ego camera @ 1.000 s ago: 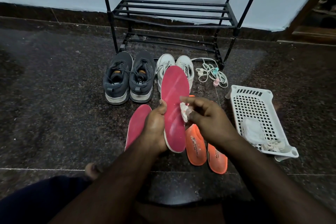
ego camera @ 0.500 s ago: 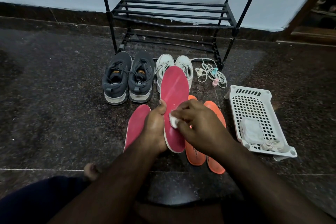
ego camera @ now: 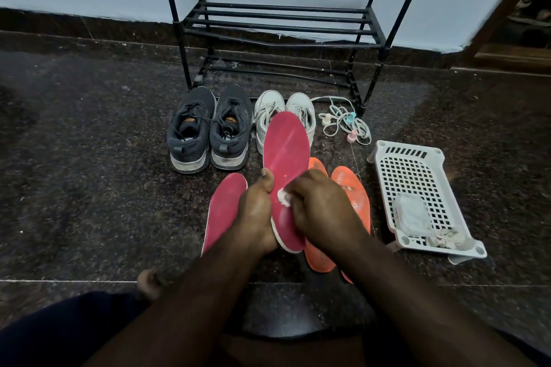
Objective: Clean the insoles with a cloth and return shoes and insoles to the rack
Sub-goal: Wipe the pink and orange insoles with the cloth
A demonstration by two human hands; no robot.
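My left hand [ego camera: 255, 211] grips a red insole [ego camera: 285, 152] by its heel end and holds it up, toe pointing away. My right hand [ego camera: 320, 211] presses a small white cloth [ego camera: 283, 197] against the insole's middle. A second red insole [ego camera: 223, 208] lies on the floor to the left. Two orange insoles [ego camera: 353, 188] lie on the floor under my right hand, partly hidden. Beyond them stand a pair of dark grey sneakers [ego camera: 208, 128] and a pair of white sneakers [ego camera: 269, 107]. The black shoe rack [ego camera: 280, 27] stands bare against the wall.
A white perforated plastic basket [ego camera: 417, 170] sits on the floor at the right, holding a clear pouch and a crumpled cloth. A tangle of white laces with coloured clips [ego camera: 346, 125] lies by the rack's right leg. My bare foot [ego camera: 150, 283] rests on the dark granite floor.
My right hand has moved down the held red insole with the cloth, from its upper middle toward the heel. The left hand keeps the insole in the same place.
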